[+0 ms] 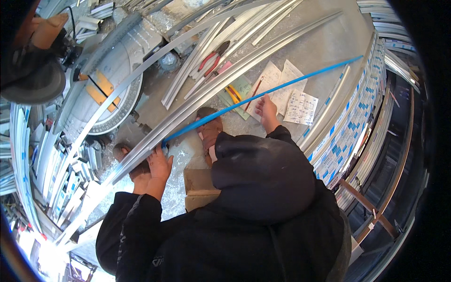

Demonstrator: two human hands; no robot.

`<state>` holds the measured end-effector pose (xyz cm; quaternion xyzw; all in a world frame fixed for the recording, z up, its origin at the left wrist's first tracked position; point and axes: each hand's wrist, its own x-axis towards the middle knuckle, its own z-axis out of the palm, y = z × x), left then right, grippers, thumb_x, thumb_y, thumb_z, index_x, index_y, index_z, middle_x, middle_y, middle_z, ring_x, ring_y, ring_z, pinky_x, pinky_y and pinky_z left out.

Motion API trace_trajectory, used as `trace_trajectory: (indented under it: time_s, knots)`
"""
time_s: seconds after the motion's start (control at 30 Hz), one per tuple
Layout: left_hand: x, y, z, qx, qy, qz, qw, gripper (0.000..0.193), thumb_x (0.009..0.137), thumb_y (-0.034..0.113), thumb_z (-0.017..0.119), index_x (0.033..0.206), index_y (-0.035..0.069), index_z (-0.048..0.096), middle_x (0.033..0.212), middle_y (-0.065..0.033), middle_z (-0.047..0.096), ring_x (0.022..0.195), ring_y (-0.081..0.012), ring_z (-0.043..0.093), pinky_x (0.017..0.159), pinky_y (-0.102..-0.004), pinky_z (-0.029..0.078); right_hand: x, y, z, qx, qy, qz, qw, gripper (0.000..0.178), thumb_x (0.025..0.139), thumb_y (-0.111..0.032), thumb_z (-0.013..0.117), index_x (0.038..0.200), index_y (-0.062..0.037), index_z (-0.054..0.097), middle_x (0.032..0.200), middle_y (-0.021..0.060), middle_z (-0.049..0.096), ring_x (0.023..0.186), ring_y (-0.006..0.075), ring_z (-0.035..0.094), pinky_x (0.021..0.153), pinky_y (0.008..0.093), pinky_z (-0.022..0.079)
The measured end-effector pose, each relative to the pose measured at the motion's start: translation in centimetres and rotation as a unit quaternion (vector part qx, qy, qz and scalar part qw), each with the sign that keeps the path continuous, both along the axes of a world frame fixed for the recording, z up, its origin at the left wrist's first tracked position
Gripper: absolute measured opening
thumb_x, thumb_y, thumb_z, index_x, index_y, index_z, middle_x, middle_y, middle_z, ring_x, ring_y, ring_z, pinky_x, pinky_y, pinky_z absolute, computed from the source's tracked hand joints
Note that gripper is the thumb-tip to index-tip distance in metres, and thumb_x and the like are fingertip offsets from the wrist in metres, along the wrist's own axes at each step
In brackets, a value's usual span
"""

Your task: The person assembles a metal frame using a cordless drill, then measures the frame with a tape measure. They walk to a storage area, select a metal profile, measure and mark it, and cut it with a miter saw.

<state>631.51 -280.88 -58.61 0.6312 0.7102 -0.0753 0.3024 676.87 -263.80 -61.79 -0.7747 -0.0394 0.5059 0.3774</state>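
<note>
A long, thin blue strip [300, 82] slants from the lower left up to the far right. My right hand [268, 114] has its fingers curled against the strip near the middle, over some papers. At the strip's lower left end, my left hand [159, 165] closes around it, with a bit of blue showing between fingers and thumb. Right beside that hand runs a long silver metal profile [225, 77], roughly alongside the strip. Handwritten sheets [300, 107], a red pencil [254, 94] and a yellow utility knife [233, 94] lie close to my right hand.
A round saw turntable [127, 80] with a yellow insert [99, 91] stands at left, below a dark saw head [35, 77]. Red-handled pliers [213, 58] rest among metal strips. Offcuts [77, 197] pile up at left. Stacked profiles [357, 136] line the right. My shoes [210, 134] are below.
</note>
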Motion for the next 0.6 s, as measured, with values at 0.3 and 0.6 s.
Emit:
trace_trajectory:
  time_s: [0.3,0.6]
  knots:
    - [-0.6,2.6,5.4,-0.089,-0.168,-0.025,0.981,0.063,0.077,0.029,0.067,0.131,0.002,0.051,0.126,-0.0255,0.058,0.116,-0.045,0.055,0.103,-0.0535,0.04,-1.1,3.4,0.3,0.056,-0.012,-0.123,0.991,0.028,0.095,-0.026,0.062,0.107,-0.0029,0.053,0.091,0.0091,0.062,0.081,0.0275,0.067,0.068,0.0441,0.057]
    - [-3.5,4.6,17.8,-0.297,-0.201,0.051,0.932,0.036,0.085,0.029,0.058,0.112,0.007,0.068,0.103,-0.0192,0.071,0.102,-0.0351,0.066,0.092,-0.041,0.049,3.1,4.9,2.9,0.197,0.129,-0.296,0.926,0.046,0.104,-0.053,0.036,0.103,-0.0099,0.053,0.079,0.0042,0.056,0.064,0.0193,0.052,0.059,0.0352,0.045]
